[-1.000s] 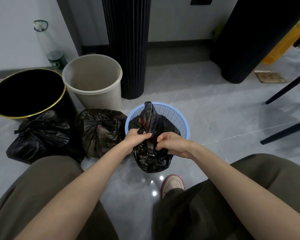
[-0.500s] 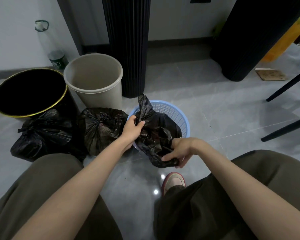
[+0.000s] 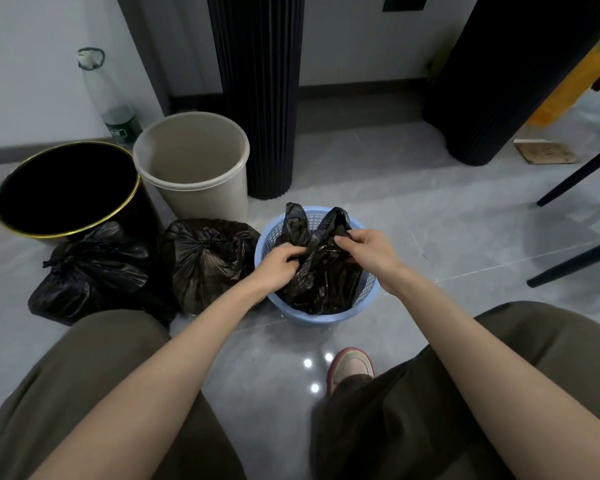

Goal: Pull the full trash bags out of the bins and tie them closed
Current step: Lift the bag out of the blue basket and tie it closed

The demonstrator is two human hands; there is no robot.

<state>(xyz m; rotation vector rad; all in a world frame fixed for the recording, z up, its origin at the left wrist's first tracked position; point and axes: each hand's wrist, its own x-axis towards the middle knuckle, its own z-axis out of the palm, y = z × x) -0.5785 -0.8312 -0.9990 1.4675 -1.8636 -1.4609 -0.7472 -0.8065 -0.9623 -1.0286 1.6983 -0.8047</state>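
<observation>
A black trash bag (image 3: 321,285) sits in the blue mesh bin (image 3: 329,317) in front of me, its two loose ends sticking up. My left hand (image 3: 281,268) grips the left end of the bag's top and my right hand (image 3: 368,252) grips the right end, both just above the bin's rim. Two tied black bags lie on the floor to the left: one (image 3: 205,261) beside the blue bin, the other (image 3: 90,271) further left.
A black bin with a gold rim (image 3: 66,188) and a beige bin (image 3: 194,164) stand behind the tied bags. A plastic bottle (image 3: 113,105) leans at the wall. Two dark ribbed columns (image 3: 257,95) stand behind, chair legs (image 3: 575,258) at right. My shoe (image 3: 349,365) is near the bin.
The bag was lifted in front of the bin earlier; it now sits lower inside the blue bin. My right hand moved up from the bag's bottom to its top right end.
</observation>
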